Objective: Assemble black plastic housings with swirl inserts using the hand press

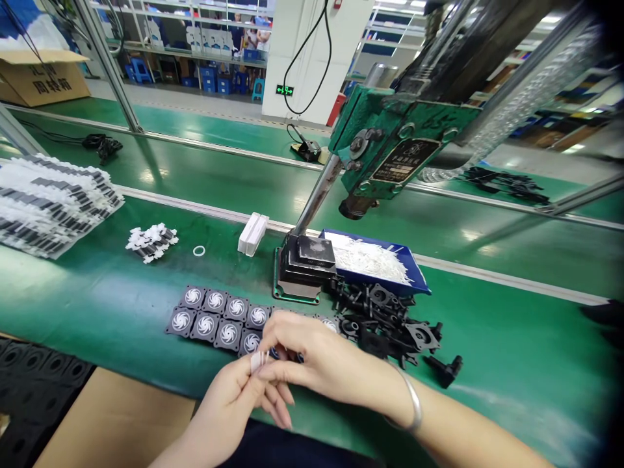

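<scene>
Just in front of a double row of black square parts with white swirl wheels [205, 325], my two hands meet. Thin white pins [264, 357] show between the fingertips. My left hand [231, 393] pinches them from below, with a white wrap around one finger. From above, my right hand [316, 351] closes its thumb and forefinger on the same pins; a silver bangle is on this wrist. The right hand covers part of the rows. How many pins are held cannot be made out.
A green press [390, 143] rises behind my hands on its black base [307, 260]. Beside it are a blue tray [420, 278] of white sticks and loose black plastic parts [377, 325]. At left lie stacked white-and-black parts [53, 201], a smaller cluster [152, 242] and a white ring [199, 246].
</scene>
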The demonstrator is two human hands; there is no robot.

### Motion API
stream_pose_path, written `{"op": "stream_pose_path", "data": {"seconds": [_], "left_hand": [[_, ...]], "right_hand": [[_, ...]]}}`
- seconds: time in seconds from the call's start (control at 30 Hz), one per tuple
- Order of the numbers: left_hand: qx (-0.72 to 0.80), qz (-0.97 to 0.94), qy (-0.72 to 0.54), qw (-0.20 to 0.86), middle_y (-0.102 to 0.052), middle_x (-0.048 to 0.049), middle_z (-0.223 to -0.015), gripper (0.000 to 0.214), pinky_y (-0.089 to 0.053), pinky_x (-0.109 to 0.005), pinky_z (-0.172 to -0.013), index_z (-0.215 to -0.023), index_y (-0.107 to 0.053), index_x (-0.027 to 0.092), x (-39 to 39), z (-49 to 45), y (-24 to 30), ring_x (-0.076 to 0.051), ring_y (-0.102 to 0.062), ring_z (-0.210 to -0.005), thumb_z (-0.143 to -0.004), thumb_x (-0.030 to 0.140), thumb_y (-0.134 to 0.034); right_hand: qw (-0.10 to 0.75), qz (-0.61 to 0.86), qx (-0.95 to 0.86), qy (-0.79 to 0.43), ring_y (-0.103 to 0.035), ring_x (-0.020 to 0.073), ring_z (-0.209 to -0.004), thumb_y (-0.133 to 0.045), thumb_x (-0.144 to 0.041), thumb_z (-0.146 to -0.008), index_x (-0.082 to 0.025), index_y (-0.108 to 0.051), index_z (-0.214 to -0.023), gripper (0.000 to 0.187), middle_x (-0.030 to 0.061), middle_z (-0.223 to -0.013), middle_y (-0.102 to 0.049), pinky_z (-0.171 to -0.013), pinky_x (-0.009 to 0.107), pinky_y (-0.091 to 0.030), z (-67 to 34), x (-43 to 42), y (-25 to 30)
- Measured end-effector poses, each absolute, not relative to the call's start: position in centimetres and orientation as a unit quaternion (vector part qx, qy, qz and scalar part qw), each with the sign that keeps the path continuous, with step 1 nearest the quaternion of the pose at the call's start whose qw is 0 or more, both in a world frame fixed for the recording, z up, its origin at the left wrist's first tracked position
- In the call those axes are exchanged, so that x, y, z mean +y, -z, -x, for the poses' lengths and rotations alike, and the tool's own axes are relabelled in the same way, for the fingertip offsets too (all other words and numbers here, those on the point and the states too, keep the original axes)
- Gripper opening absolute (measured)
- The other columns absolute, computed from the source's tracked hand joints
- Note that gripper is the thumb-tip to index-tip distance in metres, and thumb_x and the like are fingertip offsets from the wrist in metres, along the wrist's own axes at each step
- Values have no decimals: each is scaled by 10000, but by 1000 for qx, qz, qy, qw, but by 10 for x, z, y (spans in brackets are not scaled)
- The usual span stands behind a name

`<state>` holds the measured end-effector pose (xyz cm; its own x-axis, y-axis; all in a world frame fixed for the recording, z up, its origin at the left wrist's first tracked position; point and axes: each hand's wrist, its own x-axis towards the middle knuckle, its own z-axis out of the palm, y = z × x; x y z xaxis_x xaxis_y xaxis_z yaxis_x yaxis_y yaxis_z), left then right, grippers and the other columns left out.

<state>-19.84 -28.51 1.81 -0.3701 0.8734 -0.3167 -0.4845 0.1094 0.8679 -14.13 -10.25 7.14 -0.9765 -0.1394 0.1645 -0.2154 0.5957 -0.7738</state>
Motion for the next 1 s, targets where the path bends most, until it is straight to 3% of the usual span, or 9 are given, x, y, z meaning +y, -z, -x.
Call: {"op": "stream_pose_path", "data": {"seconds": [0.17, 0.27, 0.4, 0.6, 1.0], "left_hand": [[506, -197, -650, 532, -685, -99, -803, 528, -556, -283, -648, -869, -666, 101, -278, 192, -18, -174, -701, -657, -935, 607, -531], [488, -161, -675, 529, -692, -93, -822, 543, -552, -288, -636, -969, -646, 108, -277, 191, -17, -173, -700, -646, -902, 641, -564], [491, -148, -669, 538, -691, -85, -818, 507, -539, -282, -632, -946, -621, 111, -277, 191, -13, -171, -701, -645, -894, 615, -601], [473, -147, -667, 556, -690, -83, -824, 477, -541, -282, -637, -958, -627, 113, -278, 188, -7, -171, -704, -657, -910, 586, -597], [496, -170, -636, 566, -695, -92, -836, 457, -558, -290, -643, -1001, -652, 107, -276, 188, -7, -179, -710, -666, -940, 552, -569]], "right_hand": [[84, -32, -842, -533, -604, 123, -760, -643, -362, -944, -169, -626, -746, 277, 27, -811, -637, -702, 231, -487, 128, -102, -56], [132, 58, -812, -566, -620, 115, -660, -633, -366, -950, -175, -642, -789, 250, 12, -745, -662, -642, 225, -501, 129, -87, -58], [174, 89, -864, -464, -622, 106, -571, -588, -321, -977, -198, -685, -919, 167, -12, -699, -686, -604, 220, -503, 134, -70, -54], [217, -1, -923, -317, -707, 149, -802, -532, -280, -1009, -194, -670, -965, 169, 20, -888, -745, -734, 254, -540, 141, -73, -30], [255, -45, -930, -259, -690, 147, -771, -518, -283, -1019, -176, -641, -965, 172, 24, -854, -731, -712, 264, -530, 143, -73, -23]]}}
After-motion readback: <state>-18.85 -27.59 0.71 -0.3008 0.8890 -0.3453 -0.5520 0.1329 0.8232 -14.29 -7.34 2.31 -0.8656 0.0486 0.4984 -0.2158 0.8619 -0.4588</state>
